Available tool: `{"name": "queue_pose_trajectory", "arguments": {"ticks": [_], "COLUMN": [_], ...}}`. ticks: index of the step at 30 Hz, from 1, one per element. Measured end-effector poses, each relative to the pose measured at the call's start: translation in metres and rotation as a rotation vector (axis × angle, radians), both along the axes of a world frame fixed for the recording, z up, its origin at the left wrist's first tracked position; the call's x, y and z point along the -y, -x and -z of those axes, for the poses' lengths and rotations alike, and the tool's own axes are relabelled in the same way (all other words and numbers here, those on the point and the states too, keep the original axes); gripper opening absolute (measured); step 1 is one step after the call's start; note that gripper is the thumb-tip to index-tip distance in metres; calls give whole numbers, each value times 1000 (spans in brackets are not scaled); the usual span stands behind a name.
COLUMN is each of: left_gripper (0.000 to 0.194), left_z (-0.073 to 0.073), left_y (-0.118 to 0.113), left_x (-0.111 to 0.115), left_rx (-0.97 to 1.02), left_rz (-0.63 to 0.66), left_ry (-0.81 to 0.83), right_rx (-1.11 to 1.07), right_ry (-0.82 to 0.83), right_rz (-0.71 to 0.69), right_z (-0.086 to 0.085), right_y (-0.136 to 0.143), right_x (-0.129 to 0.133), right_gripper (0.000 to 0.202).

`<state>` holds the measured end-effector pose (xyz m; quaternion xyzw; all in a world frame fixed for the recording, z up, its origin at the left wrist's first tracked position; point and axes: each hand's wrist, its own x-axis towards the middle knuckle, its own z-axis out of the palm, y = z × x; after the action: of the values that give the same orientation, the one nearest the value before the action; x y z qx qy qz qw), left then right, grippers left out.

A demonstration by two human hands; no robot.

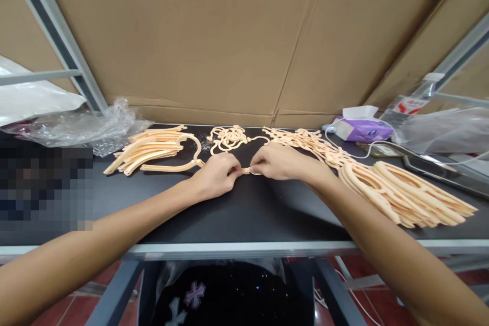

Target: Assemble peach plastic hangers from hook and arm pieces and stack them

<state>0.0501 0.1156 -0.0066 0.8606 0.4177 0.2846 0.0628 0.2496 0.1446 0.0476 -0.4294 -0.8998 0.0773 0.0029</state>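
Both hands meet near the middle of the black tabletop (pixel 229 219). My left hand (pixel 217 175) pinches a peach-coloured soft strip (pixel 171 166), which trails out to the left and has a curved loop beside it. My right hand (pixel 273 162) pinches the short end of that strip, just right of my left fingers. Behind my hands lies a tangle of thin peach cords (pixel 229 137). A pile of straight peach strips (pixel 153 147) rests to the left. Over on the right is a stack of looped peach strips (pixel 401 193). My fingers hide the exact joint between them.
Crumpled clear plastic (pixel 95 125) sits at the back left. At the back right are a purple tissue pack (pixel 362 125), a plastic bottle (pixel 414 99), a white cable (pixel 359 157) and a dark phone-like slab (pixel 431 168). Cardboard (pixel 214 46) walls the back. A longer strip pile (pixel 305 142) extends behind my right wrist.
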Motion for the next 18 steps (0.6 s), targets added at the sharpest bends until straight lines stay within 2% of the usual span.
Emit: {"name": "queue_pose_trajectory", "arguments": {"ticks": [10, 18], "left_gripper": [9, 11], "left_z": [1, 2], "left_y": [0, 1], "left_x": [-1, -2], "left_rx": [-23, -37], "left_rz": [-23, -31], "left_ry": [-13, -36], "right_rx": [20, 159], "right_ry": [-115, -251], "right_rz": [-48, -36], "right_z": [4, 2], "right_y": [-1, 4], "right_x": [12, 26], "right_gripper": [27, 28]}}
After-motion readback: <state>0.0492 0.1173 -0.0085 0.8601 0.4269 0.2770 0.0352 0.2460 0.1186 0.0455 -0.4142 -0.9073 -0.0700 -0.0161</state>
